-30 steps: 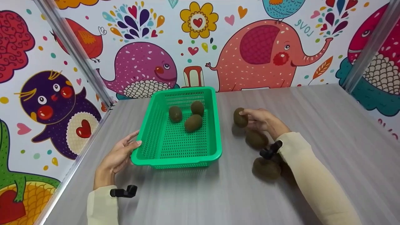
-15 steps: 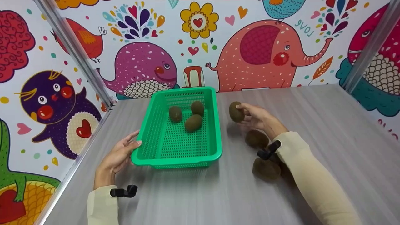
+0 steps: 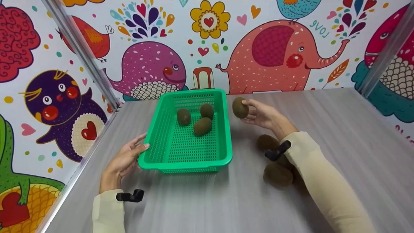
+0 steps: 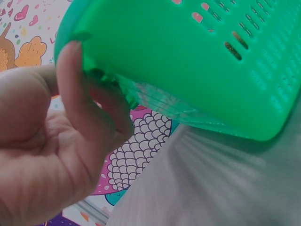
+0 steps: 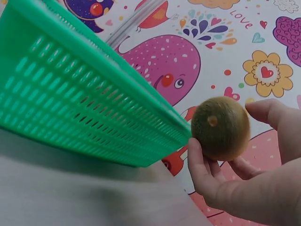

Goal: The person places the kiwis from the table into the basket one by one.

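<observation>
My right hand [image 3: 266,118] holds a brown kiwi [image 3: 240,108] between thumb and fingers, just right of the green basket's far right side. In the right wrist view the same kiwi [image 5: 220,128] is up off the table beside the basket wall [image 5: 94,103]. My left hand [image 3: 124,160] grips the rim of the green basket [image 3: 190,166] at its near left; the left wrist view shows the fingers [image 4: 75,80] at that rim. Inside the basket lie three kiwis, one of them this nearer kiwi [image 3: 202,126].
More kiwis lie on the grey table [image 3: 194,204] under and beside my right forearm, among them this kiwi [image 3: 277,174] and a farther kiwi [image 3: 267,142]; the sleeve partly hides some. A wall [image 3: 210,58] with cartoon animals stands behind, with metal posts at both corners.
My right hand has lifted the kiwi and carried it away from me and left, toward the basket's far right side. My left hand keeps its place on the rim. The head view has shifted slightly.
</observation>
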`<state>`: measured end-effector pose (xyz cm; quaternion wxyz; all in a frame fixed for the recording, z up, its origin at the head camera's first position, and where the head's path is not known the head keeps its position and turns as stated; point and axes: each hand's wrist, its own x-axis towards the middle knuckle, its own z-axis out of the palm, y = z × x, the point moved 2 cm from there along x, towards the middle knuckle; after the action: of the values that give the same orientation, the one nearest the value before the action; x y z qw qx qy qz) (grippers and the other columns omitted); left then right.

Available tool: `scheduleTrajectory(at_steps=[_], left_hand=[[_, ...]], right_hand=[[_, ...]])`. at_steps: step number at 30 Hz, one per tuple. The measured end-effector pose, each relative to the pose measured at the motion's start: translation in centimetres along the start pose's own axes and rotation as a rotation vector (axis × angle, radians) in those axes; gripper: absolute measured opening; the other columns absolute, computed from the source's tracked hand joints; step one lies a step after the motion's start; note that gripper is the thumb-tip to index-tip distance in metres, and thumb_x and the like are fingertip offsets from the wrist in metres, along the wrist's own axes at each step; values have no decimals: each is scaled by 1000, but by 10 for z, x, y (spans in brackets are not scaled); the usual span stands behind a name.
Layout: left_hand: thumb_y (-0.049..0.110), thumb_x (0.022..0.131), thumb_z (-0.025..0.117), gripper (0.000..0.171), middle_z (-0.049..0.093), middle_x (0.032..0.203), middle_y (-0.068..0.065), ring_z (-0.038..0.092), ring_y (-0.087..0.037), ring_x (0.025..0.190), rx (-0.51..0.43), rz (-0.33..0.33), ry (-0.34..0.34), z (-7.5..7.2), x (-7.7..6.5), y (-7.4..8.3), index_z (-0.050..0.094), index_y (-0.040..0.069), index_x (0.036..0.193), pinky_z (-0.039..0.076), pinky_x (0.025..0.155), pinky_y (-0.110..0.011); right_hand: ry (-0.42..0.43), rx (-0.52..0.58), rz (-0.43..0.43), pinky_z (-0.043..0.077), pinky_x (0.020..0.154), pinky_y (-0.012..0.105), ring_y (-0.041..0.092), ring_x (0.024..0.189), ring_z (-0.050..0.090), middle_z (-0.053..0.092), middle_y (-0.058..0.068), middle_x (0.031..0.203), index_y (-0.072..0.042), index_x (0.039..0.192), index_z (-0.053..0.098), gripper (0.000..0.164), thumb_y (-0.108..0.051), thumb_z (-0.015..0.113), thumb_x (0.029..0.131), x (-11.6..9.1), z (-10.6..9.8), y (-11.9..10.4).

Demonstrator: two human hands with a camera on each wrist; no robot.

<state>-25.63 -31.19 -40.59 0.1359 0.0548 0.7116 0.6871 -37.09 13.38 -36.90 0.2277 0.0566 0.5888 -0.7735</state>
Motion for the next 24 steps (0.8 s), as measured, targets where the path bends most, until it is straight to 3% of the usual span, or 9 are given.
scheduleTrajectory(at_steps=[4, 9, 13, 19, 24], left_hand=[[14, 105, 51, 70, 48, 142, -10, 70, -10, 100, 8, 2, 0, -1, 0, 1, 10, 3, 160, 61, 82, -25], [14, 105, 51, 70, 46, 142, -13, 70, -11, 101, -2, 4, 4, -1, 1, -1, 9, 4, 160, 61, 82, -26], [13, 105, 50, 70, 49, 138, -9, 70, -12, 102, -13, -7, -7, 0, 1, -3, 8, 3, 160, 61, 83, -28], [12, 104, 51, 68, 53, 134, -7, 70, -12, 101, -10, 10, 2, 0, 3, -2, 11, 3, 159, 61, 83, -27], [12, 104, 51, 68, 47, 141, -13, 69, -11, 102, 5, 0, 20, 1, 2, -2, 12, 3, 160, 61, 83, -26]], right_hand=[[13, -21, -13, 46, 113, 39, 24, 123, 57, 49, 8, 136, -12, 143, 42, 53, -29, 65, 98, 3, 9, -9], [20, -137, -17, 46, 114, 39, 25, 123, 56, 50, 9, 138, -11, 147, 43, 63, -33, 69, 95, 13, 30, -14], [29, -214, -15, 48, 112, 39, 25, 121, 56, 52, 12, 141, -7, 149, 44, 62, -21, 70, 95, 18, 49, -14], [72, -309, -49, 53, 105, 37, 23, 108, 62, 61, 11, 126, -4, 145, 48, 51, -10, 64, 97, 17, 70, -20], [58, -322, -45, 53, 106, 36, 22, 109, 61, 59, 15, 136, -4, 142, 52, 49, -11, 67, 96, 15, 85, -21]])
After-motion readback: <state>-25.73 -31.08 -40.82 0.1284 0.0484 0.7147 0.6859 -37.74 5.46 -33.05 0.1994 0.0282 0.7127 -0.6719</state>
